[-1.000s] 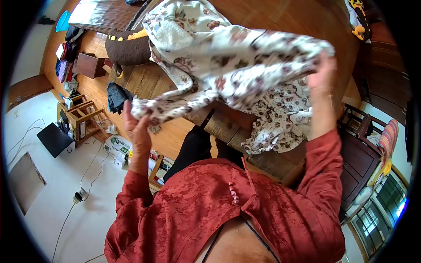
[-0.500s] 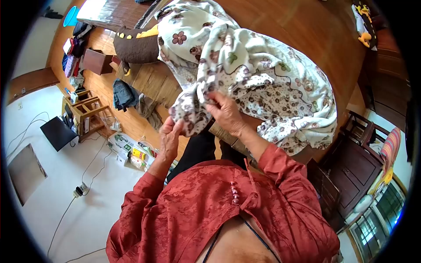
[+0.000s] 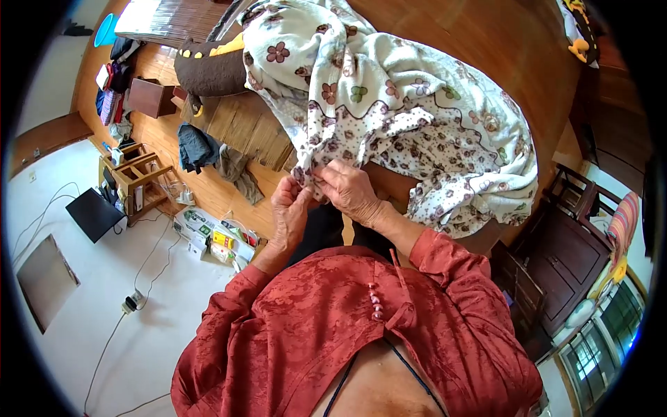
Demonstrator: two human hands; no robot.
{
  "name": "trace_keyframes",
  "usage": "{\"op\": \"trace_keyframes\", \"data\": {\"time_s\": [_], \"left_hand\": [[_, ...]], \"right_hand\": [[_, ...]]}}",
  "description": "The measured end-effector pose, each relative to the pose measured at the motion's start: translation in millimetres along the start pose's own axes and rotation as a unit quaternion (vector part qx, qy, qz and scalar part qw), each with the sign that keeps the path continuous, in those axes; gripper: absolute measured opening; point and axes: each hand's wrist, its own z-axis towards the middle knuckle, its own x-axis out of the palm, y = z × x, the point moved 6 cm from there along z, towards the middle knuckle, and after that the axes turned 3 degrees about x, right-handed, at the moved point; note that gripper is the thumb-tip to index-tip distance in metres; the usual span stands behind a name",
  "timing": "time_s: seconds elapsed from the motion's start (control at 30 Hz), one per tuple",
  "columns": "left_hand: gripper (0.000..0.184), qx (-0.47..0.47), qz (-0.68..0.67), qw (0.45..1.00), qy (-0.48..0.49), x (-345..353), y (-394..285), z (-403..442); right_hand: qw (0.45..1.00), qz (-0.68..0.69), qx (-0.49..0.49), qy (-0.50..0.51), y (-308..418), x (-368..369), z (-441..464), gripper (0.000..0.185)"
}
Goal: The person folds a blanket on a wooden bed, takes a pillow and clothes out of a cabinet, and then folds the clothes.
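A white fleece blanket (image 3: 417, 90) with flowers and brown spots lies rumpled over a wooden surface in front of me. One edge of it is drawn toward my body. My left hand (image 3: 290, 205) pinches that edge, fingers closed. Close beside it, my right hand (image 3: 349, 191) grips the same gathered cloth with thumb and fingers. The two hands almost touch, and folds of cloth hide some fingertips. A brown plush pillow (image 3: 215, 68) with yellow trim lies partly under the blanket's far left side.
Dark clothes (image 3: 196, 147) hang at the wooden edge on the left. Beyond stand a wooden stool (image 3: 142, 177), a brown box (image 3: 151, 97) and a blue basin (image 3: 106, 30). Packages (image 3: 221, 241) sit at lower left. On the right is a dark wooden cabinet (image 3: 559, 271).
Both hands have come closer together; the left moved right, the right moved slightly down. The bunched blanket corner between them has become smaller and tighter.
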Motion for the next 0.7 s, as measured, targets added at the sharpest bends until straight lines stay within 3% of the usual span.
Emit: {"op": "trace_keyframes", "data": {"time_s": [0.13,0.2,0.27,0.33,0.43,0.6,0.63,0.7], "left_hand": [[0.011,-0.081,-0.051,0.993,-0.071,5,1,-4],[0.017,-0.087,-0.017,0.996,-0.005,-3,17,-1],[0.020,-0.114,-0.107,0.987,0.028,10,13,-7],[0.026,-0.100,-0.101,0.989,0.043,20,15,-8],[0.028,-0.147,-0.080,0.986,-0.015,9,36,-5],[0.034,-0.125,-0.082,0.988,0.042,14,29,-1],[0.033,-0.112,-0.071,0.991,0.037,6,29,2],[0.027,-0.091,-0.049,0.993,0.049,-7,22,7]], "right_hand": [[0.997,-0.038,-0.042,-0.043,0,-1,-10,0.019],[0.998,-0.051,-0.036,-0.027,-5,7,-16,0.018],[0.997,-0.048,-0.039,-0.053,-4,2,-20,0.018],[0.997,-0.073,-0.024,-0.025,-3,3,-25,0.016],[0.996,-0.047,-0.030,-0.070,-2,6,-40,0.015],[0.987,-0.007,0.002,-0.163,-19,-10,-95,0.017],[0.987,0.018,0.056,-0.149,-42,-1,-121,0.018],[0.948,0.171,0.260,-0.068,-79,-3,-179,0.015]]}}
